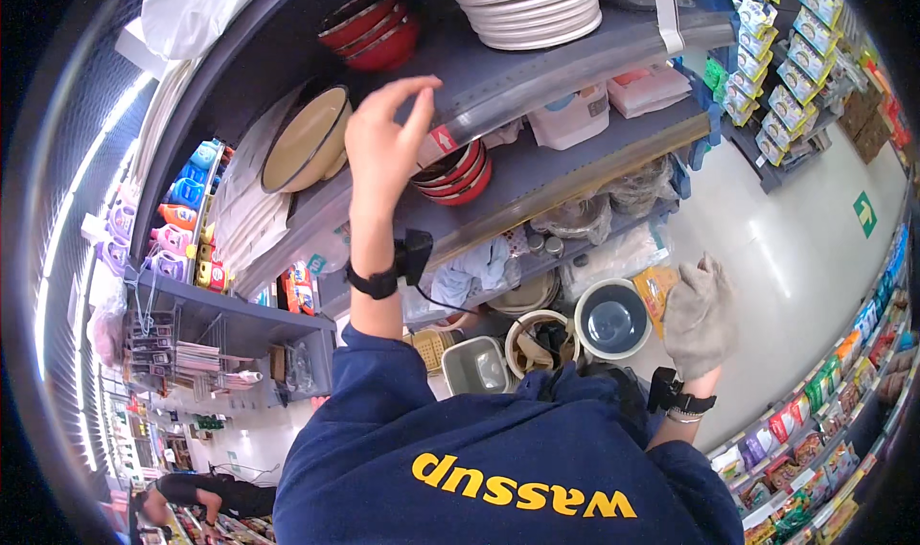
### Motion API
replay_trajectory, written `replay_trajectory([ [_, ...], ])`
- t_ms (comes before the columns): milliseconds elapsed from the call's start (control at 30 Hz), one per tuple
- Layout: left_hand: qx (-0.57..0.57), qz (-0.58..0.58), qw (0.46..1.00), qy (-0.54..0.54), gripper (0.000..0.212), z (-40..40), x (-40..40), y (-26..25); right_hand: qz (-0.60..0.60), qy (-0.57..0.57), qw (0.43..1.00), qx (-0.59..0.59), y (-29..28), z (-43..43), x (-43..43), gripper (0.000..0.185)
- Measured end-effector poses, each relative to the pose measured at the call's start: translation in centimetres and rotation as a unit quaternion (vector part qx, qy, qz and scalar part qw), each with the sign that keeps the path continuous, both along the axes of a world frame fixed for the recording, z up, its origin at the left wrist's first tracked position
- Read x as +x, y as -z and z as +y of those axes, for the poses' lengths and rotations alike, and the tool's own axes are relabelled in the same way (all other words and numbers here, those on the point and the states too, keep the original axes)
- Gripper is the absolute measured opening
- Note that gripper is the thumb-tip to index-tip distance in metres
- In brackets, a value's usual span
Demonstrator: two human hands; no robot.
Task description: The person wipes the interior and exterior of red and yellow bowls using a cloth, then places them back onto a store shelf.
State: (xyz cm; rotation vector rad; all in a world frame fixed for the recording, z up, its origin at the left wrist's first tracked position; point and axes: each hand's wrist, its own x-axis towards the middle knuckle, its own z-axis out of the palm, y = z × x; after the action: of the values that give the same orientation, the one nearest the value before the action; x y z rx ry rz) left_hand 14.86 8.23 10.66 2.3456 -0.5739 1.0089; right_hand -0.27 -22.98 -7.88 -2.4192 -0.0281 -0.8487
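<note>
My left hand [388, 131] is bare and raised before the shelf edge, its index finger and thumb slightly apart with nothing between them. A stack of red bowls [377, 31] sits just above it on the upper shelf, and a cream enamel-style basin [307, 140] with a dark rim leans to its left. Lower down are more nested red bowls [460, 182]. Over on the right, a grey cloth [698, 315] covers most of my right hand [698, 385], which grips it. An orange packet [655, 293] shows beside the cloth; whether I hold it is unclear.
Stacked white plates [528, 6] stand on the upper shelf. Below are a white tub [571, 117], a round basin [612, 318] and a grey rectangular basin [476, 367]. Hanging packets [798, 78] and a snack shelf [812, 437] line the right. Another person [208, 498] bends at lower left.
</note>
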Motion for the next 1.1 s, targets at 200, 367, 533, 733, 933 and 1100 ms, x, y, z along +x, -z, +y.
replay_trajectory([
  [200,0.159,0.040,0.985,-0.051,0.036,2.6,4.3,-4.2,0.018,-0.051,0.992,-0.110,-1.5,0.0,0.7,0.019],
  [367,0.194,0.092,0.977,0.010,0.048,7.0,10.9,-6.0,-0.014,-0.048,0.999,-0.003,-1.7,0.4,0.3,0.024],
  [533,0.200,0.194,0.960,-0.025,0.063,7.9,14.9,-8.4,0.029,-0.080,0.984,0.155,-1.7,-0.3,0.5,0.030],
  [733,0.213,0.255,0.938,-0.098,0.101,11.2,21.6,-8.6,-0.067,-0.052,0.996,0.013,-1.5,-0.4,0.8,0.041],
  [933,0.249,0.260,0.927,-0.106,0.085,10.9,23.0,-8.6,-0.009,-0.038,0.998,0.045,-1.4,-1.3,0.6,0.042],
  [1100,0.316,0.229,0.904,-0.175,0.065,11.0,23.3,-9.2,-0.011,-0.009,1.000,0.026,-0.8,-1.5,0.7,0.044],
])
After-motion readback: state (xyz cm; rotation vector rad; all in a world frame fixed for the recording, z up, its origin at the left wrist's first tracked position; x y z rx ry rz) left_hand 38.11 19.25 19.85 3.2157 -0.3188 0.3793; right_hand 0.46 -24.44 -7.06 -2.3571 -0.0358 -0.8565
